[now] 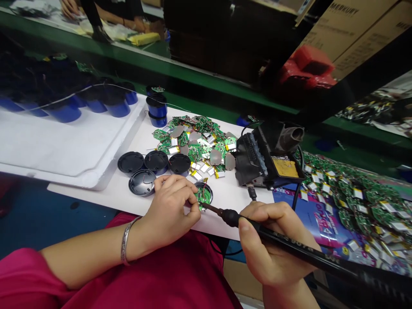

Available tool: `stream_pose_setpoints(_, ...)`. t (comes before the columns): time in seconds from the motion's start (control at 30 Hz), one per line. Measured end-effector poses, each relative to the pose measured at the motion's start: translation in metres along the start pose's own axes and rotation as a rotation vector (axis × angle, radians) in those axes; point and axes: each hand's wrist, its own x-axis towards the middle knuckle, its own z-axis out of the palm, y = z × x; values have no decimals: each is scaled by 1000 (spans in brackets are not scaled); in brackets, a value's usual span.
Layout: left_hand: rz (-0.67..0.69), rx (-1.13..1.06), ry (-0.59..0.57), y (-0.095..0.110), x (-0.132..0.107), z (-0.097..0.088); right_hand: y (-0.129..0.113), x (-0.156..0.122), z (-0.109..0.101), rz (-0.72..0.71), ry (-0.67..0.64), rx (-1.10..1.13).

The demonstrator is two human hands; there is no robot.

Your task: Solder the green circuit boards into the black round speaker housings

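My right hand (pixel 277 240) is wrapped round the black handle of a soldering iron (pixel 257 227). The iron's tip touches or hovers just over a green circuit board (pixel 203 194), which sits in a round black housing with red wires on it. At the left of that board, my left hand (pixel 175 206) pinches with thumb and fingertips; what lies between them is too small to make out. Beside this hand stand several round black cups (pixel 141 182). Behind the board lie small silver batteries (pixel 201 167) with yellow ends.
A heap of circuit boards (pixel 193 133) fills the table's middle. A soldering stand (pixel 257 159) with a yellow sponge (pixel 285 166) is at the right. More boards with batteries (pixel 357 210) lie beyond. Left is a white foam tray (pixel 80 150) with blue cups (pixel 66 111). Another person's hand (pixel 70 7) shows across.
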Motion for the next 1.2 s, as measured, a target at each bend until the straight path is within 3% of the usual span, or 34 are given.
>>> stream_pose_setpoints(0.37,-17,-9,-16,2,1,-3,-7,4,0,-58,-54,-32)
stream_pose_setpoints(0.63,-16,-3,-20,1,0,-2,-8,1,1,-33,57,-17)
stream_pose_setpoints(1.2,-39,-14,-52,2,2,-3,-8,7,-2,-60,-80,-65)
